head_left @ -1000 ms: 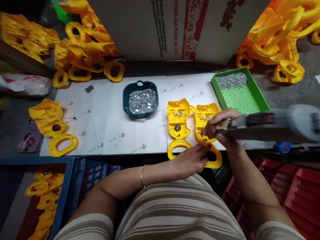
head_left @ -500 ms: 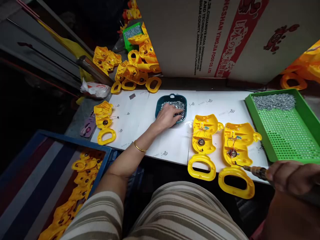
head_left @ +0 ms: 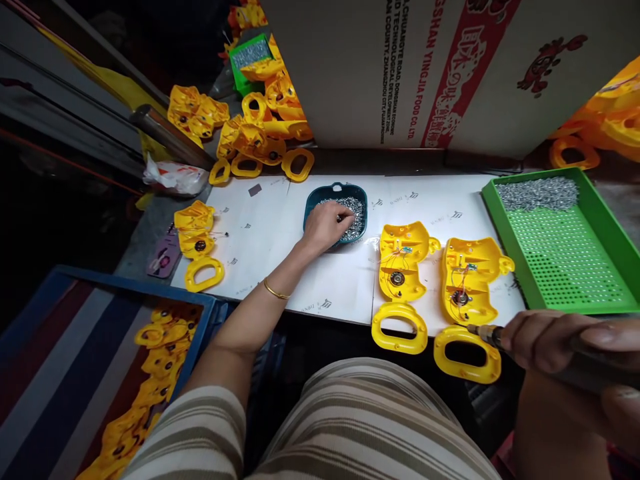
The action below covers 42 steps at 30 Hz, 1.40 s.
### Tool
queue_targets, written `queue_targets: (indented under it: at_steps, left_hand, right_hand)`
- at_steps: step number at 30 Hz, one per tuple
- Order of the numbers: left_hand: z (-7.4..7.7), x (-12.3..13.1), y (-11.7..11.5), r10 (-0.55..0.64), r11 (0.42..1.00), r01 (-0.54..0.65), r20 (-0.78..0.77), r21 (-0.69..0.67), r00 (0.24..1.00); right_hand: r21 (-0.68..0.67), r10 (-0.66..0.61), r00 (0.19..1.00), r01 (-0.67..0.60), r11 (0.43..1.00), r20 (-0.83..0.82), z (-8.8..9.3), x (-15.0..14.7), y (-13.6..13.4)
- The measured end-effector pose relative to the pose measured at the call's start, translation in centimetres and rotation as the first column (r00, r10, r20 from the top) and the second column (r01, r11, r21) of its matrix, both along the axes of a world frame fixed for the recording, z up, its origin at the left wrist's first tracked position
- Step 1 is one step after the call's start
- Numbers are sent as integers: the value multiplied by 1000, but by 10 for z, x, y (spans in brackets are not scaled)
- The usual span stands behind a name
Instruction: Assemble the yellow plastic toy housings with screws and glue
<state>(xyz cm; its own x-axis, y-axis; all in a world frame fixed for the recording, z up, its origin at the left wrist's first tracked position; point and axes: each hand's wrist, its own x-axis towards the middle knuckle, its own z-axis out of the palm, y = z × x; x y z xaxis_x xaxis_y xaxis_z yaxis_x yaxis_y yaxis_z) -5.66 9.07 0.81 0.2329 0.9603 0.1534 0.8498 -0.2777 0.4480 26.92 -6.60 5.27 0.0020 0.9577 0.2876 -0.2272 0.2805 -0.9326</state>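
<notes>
My left hand reaches into a dark teal tray of small silvery screws. Its fingers are drawn together over the pile; whatever is between them is hidden. At the lower right, my right hand is closed round a screwdriver with a thick dark body. The driver's front end lies by the top of a yellow oval ring. Above that ring rests an open yellow plastic shell with wires, a small circuit board and a round speaker. A similar shell and oval ring lie to its left.
A green perforated tray with more screws stands at the right. Another yellow shell and ring lie on the left. Behind the white work surface stands a cardboard box. A blue-edged bin holds yellow parts.
My left hand's fingers have gone from spread over the screws to drawn together. My right hand and the screwdriver have moved slightly left. The whole view has shifted a little.
</notes>
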Motion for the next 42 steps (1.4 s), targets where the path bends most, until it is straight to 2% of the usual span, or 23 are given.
queue_targets:
  at_steps: [3, 5, 7, 10, 12, 15, 19, 24, 26, 30, 32, 34, 36, 38, 42]
  left_hand:
    - [9, 0, -10, 68, 997, -73, 158, 23, 985]
    - [17, 6, -26, 65, 997, -71, 346, 3, 936]
    - [23, 19, -50, 12, 998, 26, 532, -63, 846]
    - [24, 41, -87, -15, 959, 216, 730, -183, 683]
    - [19, 54, -105, 29, 927, 283, 798, -247, 602]
    - [8, 64, -117, 91, 892, 328, 836, -310, 542]
    - [0, 66, -120, 93, 873, 357, 831, -333, 549]
    - [-2, 69, -123, 107, 849, 370, 810, -376, 577]
    - [-3, 71, -125, 143, 840, 369, 818, -397, 557]
    - [-5, 74, -128, 240, 786, 382, 809, -486, 536]
    - [-5, 76, -130, 178, 816, 370, 802, -444, 570]
    - [-4, 77, -131, 53, 878, 340, 774, -337, 631]
    - [-2, 77, -132, -51, 912, 327, 724, -247, 688]
    - [-1, 78, -133, -102, 919, 334, 692, -209, 714]
    - [-1, 80, -136, -122, 918, 341, 675, -202, 728]
  right_hand:
    - [203, 129, 990, -138, 969, 57, 14, -9, 11]
    - [228, 163, 985, -170, 959, 51, 23, -16, 15]
    - [215, 109, 994, -107, 971, 2, 30, -26, 16]
    - [160, -28, 991, 49, 986, -133, 39, -45, 14]
    - [145, -67, 982, 93, 985, -179, 43, -57, 14]
    - [141, -52, 982, 78, 987, -182, 49, -67, 16]
    - [98, -56, 981, 76, 992, -185, 53, -71, 16]
    - [132, -28, 982, 54, 990, -188, 47, -72, 18]
    - [140, -21, 980, 50, 989, -197, 45, -73, 20]
    - [140, -35, 979, 64, 988, -202, 44, -73, 23]
    - [144, -16, 982, 44, 989, -189, 44, -71, 23]
    - [143, 18, 984, 8, 990, -177, 42, -68, 25]
    - [147, 74, 986, -51, 988, -151, 38, -64, 28]
    - [167, 139, 983, -118, 979, -121, 33, -60, 31]
    - [205, 185, 975, -158, 966, -120, 29, -55, 33]
